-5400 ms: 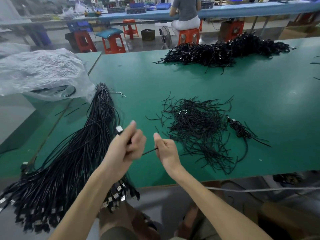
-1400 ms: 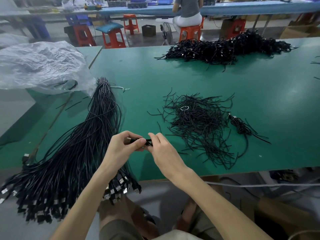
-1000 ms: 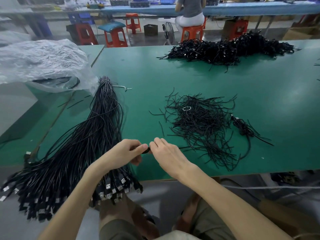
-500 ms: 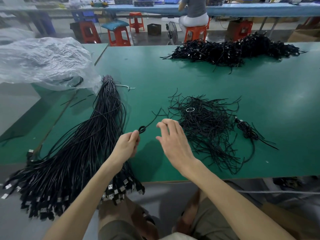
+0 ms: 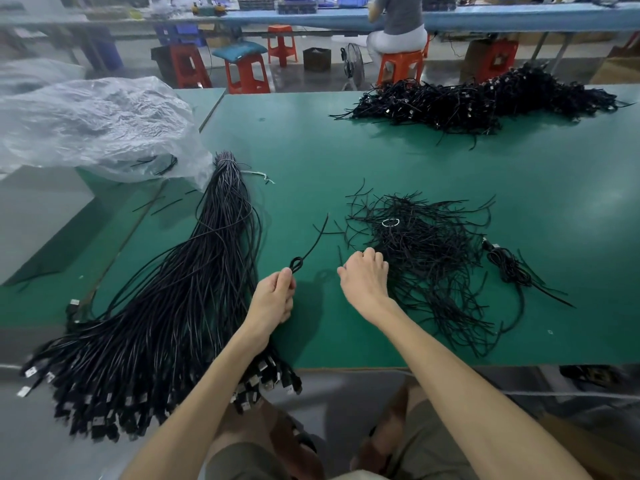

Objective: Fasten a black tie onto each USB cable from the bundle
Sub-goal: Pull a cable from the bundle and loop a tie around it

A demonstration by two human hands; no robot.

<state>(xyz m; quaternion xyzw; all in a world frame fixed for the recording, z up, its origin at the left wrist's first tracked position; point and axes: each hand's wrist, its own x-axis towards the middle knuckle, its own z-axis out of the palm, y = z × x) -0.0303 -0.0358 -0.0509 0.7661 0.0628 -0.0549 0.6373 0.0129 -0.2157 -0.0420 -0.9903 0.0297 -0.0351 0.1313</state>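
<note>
Seemingly looped low, thin black tie (image 5: 304, 255) juts from left hand (image 5: 272, 299).

Green tabletop (image 5: 346, 150) in a factory hall; beyond, orange plastic stools (image 5: 247, 72) on a glossy grey floor (image 5: 311, 79), a floor fan (image 5: 354, 64), and a seated person (image 5: 398, 19) at a long blue workbench (image 5: 311, 17).

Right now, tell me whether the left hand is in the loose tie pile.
No, the left hand pinches a looped black tie beside the cable bundle, apart from the tie pile.
</note>
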